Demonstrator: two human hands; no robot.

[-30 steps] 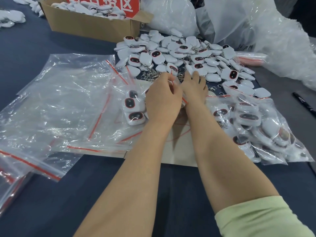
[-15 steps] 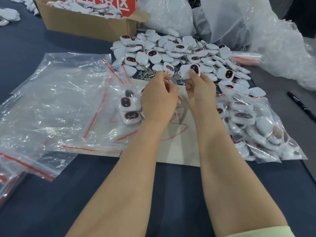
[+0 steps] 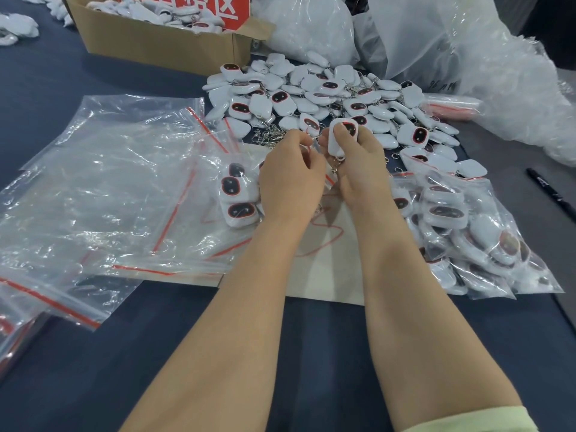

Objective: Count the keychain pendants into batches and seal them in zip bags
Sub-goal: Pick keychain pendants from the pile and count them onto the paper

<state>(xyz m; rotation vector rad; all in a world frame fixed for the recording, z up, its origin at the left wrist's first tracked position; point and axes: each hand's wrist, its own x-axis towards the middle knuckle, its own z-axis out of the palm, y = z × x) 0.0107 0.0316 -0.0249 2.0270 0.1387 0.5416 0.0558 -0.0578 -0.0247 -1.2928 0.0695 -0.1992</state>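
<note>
Head view: on the dark worktop [image 3: 321,353], the heap of loose pendants [image 3: 327,92] lies beyond a part-filled zip bag [image 3: 218,182], whose mouth the left hand [image 3: 290,179] pinches. The right hand [image 3: 361,169], flat on the heap a second ago, has lifted one pendant [image 3: 341,135], pinched beside that mouth. This is probably the batch's next count.

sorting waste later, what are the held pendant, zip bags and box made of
Pendant in the right hand: probably hard plastic, smooth white shell, glossy dark face. Zip bags: thin clear plastic film, crinkled, shiny. Box: brown cardboard, matte, folded flaps.
</note>
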